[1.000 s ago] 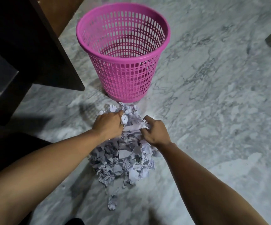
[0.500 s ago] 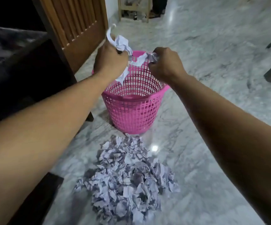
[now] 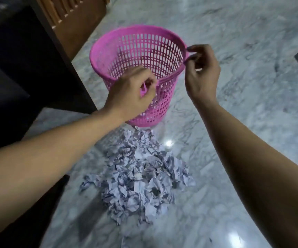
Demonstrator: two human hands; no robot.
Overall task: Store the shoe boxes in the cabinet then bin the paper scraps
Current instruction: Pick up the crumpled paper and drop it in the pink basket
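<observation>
A loose heap of crumpled paper scraps (image 3: 139,178), judged light, soft and best scooped from underneath in handfuls, is seen on the marble floor (image 3: 252,122) at 6 o'clock from a pink mesh bin (image 3: 137,56), over whose near rim the left hand (image 3: 130,93) and right hand (image 3: 201,74) are held with fingers loosely curled and nothing gripped.

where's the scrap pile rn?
Head view, lower centre: the paper scraps lie heaped on the marble floor, just in front of the pink basket.

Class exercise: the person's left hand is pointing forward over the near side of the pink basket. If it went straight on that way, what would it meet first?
Most likely the pink basket: the left hand sits at its near rim, so its inner far wall comes next, though depth is unclear.
</observation>
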